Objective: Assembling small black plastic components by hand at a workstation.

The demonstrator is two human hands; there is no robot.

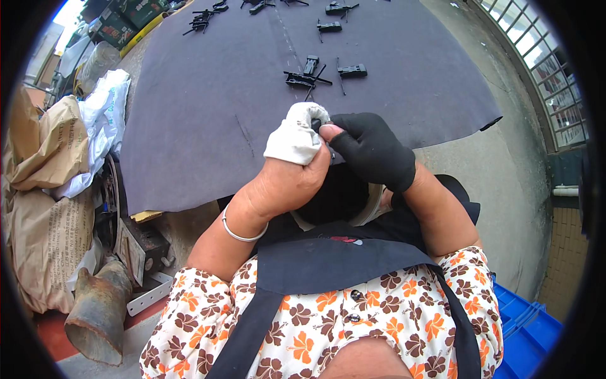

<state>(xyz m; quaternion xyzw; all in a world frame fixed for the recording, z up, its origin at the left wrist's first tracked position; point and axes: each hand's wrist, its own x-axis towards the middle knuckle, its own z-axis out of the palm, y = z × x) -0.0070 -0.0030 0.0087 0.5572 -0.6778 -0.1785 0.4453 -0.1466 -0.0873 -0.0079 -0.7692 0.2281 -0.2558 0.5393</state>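
Observation:
My left hand (297, 136), in a white glove that leaves part of the palm bare, curls its fingers around a small black part (316, 125). Meeting it from the other side is my right hand (374, 148), in a black glove with the thumb tip bare, pinching at the same part. Most of that part is hidden by the fingers. Just beyond my hands, on the dark grey table cover (196, 126), lie a cluster of black plastic pieces with thin rods (305, 79) and a single similar piece (352, 71).
More black pieces (202, 20) lie along the far side of the table. Below my hands is a dark round container with a pale rim (368, 208). Brown paper sacks (50, 234) and a rusty pipe (98, 309) are at left. A blue crate (524, 322) stands at lower right.

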